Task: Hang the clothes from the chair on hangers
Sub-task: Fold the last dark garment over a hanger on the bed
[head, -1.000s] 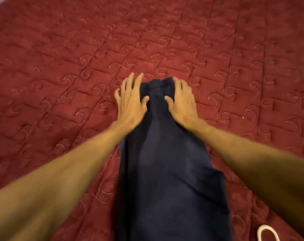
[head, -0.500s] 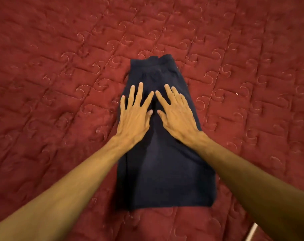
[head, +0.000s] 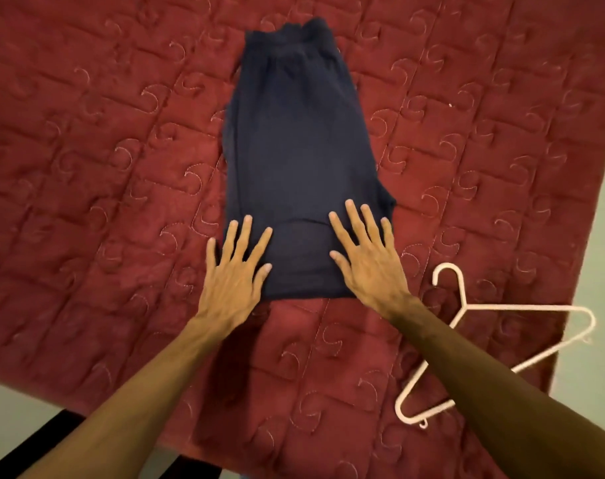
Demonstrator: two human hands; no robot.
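Navy fabric, a folded garment [head: 294, 150], lies flat on the red quilted bedspread [head: 87, 167], waistband at the far end. Both hands press on its near hem with fingers straight and spread: the left hand [head: 233, 271] on the near-left corner (its outer fingers spill onto the quilt), the right hand [head: 366, 261] on the near-right corner. Palms face down, forearms reaching forward from the bottom of view. Just right of the right forearm, a white plastic hanger [head: 501, 340] lies on the bedspread, untouched

Hands [head: 233, 274] [head: 366, 267] now down at shorts [head: 294, 133] hem
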